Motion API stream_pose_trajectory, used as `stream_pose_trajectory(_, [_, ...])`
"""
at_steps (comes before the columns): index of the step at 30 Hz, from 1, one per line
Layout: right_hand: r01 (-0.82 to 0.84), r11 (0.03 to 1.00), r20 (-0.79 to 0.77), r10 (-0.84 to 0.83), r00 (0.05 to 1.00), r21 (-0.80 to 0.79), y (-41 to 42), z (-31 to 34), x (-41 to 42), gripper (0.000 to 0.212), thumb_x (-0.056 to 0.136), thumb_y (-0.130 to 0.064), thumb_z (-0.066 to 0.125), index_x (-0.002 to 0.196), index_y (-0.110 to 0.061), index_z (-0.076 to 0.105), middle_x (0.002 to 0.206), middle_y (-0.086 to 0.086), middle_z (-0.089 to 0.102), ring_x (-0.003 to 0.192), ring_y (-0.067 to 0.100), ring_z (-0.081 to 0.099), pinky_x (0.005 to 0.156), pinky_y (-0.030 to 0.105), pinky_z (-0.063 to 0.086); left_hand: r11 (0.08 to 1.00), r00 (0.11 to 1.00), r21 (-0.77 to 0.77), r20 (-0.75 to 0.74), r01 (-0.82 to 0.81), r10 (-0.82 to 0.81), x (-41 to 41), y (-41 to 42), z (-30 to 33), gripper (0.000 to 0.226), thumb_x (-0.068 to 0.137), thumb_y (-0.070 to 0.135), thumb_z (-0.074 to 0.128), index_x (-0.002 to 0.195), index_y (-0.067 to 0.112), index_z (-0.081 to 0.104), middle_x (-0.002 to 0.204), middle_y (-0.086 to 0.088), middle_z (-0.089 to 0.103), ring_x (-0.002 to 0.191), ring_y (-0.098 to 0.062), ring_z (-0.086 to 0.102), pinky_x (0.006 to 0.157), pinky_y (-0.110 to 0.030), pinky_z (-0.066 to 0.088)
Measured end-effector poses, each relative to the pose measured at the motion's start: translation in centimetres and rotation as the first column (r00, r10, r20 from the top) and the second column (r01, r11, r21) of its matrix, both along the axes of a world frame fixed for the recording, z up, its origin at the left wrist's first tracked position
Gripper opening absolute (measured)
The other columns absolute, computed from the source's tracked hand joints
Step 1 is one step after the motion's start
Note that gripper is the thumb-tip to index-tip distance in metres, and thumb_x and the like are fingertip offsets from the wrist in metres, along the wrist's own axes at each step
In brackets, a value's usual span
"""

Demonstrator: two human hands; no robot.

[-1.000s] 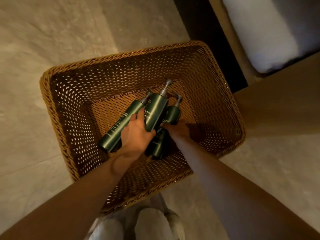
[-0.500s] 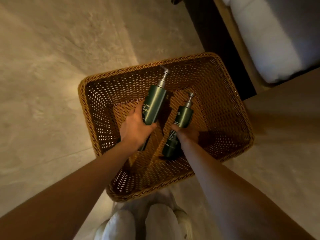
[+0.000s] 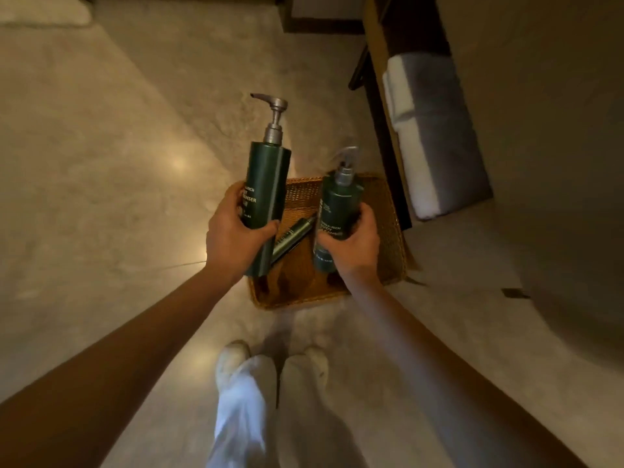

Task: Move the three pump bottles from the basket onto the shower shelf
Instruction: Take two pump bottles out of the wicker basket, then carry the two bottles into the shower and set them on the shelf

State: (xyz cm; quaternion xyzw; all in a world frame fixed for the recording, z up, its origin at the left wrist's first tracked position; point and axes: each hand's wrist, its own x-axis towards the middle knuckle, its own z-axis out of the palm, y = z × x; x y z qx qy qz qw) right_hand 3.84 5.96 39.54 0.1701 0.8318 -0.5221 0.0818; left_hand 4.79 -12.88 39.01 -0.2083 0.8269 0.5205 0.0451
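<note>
My left hand [image 3: 233, 236] grips the lower body of a tall dark green pump bottle [image 3: 268, 184], held upright well above the wicker basket [image 3: 393, 238]. My right hand [image 3: 354, 244] holds a second green pump bottle [image 3: 337, 204], its silver pump blurred. The third green bottle [image 3: 292, 236] lies slanted on the basket's floor, seen between the two held bottles. The basket stands on the floor below my hands. No shower shelf is in view.
Stone floor [image 3: 118, 163] spreads to the left and around the basket. A wooden bench [image 3: 378, 62] with folded white towels [image 3: 429, 130] runs along the right. My legs and light shoes [image 3: 233, 359] stand just behind the basket.
Both hands have lifted their bottles up out of the basket. The view has risen, so the basket looks smaller and lower. One bottle stays lying in the basket.
</note>
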Motion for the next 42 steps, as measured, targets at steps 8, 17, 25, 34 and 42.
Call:
stream_pose_trajectory(8, [-0.258, 0.963, -0.004, 0.258, 0.966, -0.079, -7.9, 25.2, 4.1, 0.072, 0.066, -0.015, 0.081, 0.127, -0.021, 0.042, 0.128, 0.001, 0.054, 0.115, 0.007, 0.049, 0.097, 0.028, 0.043, 0.965, 0.965, -0.027, -0.041, -0.261, 0.260, 7.7, -5.8, 24.6, 0.080, 0.070, 0.026, 0.079, 0.136, 0.035, 0.034, 0.132, 0.000, 0.055, 0.104, -0.006, 0.051, 0.085, -0.023, 0.044])
stream_pose_trajectory(17, [-0.394, 0.915, -0.049, 0.391, 0.919, -0.085, -15.0, 38.2, 6.3, 0.073, 0.067, -0.021, 0.081, 0.128, -0.028, 0.041, 0.126, -0.011, 0.054, 0.110, 0.001, 0.047, 0.088, 0.021, 0.043, 0.922, 0.915, -0.003, -0.129, -0.387, 0.383, 13.8, -13.3, 36.9, 0.081, 0.071, 0.018, 0.080, 0.136, 0.038, 0.036, 0.136, 0.003, 0.052, 0.112, -0.006, 0.048, 0.094, -0.034, 0.045])
stream_pose_trajectory(25, [-0.445, 0.888, -0.175, 0.423, 0.889, -0.114, -23.4, 43.0, 4.3, 0.066, 0.068, -0.020, 0.080, 0.119, -0.037, 0.042, 0.115, -0.018, 0.054, 0.110, 0.007, 0.050, 0.091, 0.029, 0.044, 0.887, 0.859, 0.021, -0.240, -0.460, 0.451, 12.4, -21.5, 43.0, 0.079, 0.072, 0.024, 0.079, 0.136, 0.039, 0.034, 0.138, 0.006, 0.050, 0.113, -0.006, 0.047, 0.098, -0.038, 0.046])
stream_pose_trajectory(34, [-0.456, 0.883, -0.284, 0.412, 0.866, -0.112, -34.1, 46.5, -6.2, 0.065, 0.067, -0.018, 0.081, 0.115, -0.039, 0.042, 0.102, -0.027, 0.051, 0.095, -0.001, 0.051, 0.075, 0.016, 0.040, 0.870, 0.816, 0.035, -0.331, -0.492, 0.474, 3.4, -31.8, 45.6, 0.078, 0.071, 0.029, 0.079, 0.135, 0.041, 0.035, 0.133, 0.008, 0.052, 0.111, -0.005, 0.048, 0.094, -0.030, 0.045])
stream_pose_trajectory(42, [-0.522, 0.841, -0.345, 0.452, 0.822, -0.142, -45.9, 48.7, -20.1, 0.067, 0.061, -0.023, 0.081, 0.114, -0.037, 0.043, 0.105, -0.020, 0.055, 0.098, 0.000, 0.054, 0.077, 0.022, 0.043, 0.852, 0.781, 0.043, -0.377, -0.522, 0.498, -9.4, -42.8, 48.7, 0.078, 0.069, 0.028, 0.079, 0.133, 0.045, 0.037, 0.119, 0.019, 0.051, 0.110, -0.005, 0.048, 0.090, -0.026, 0.040])
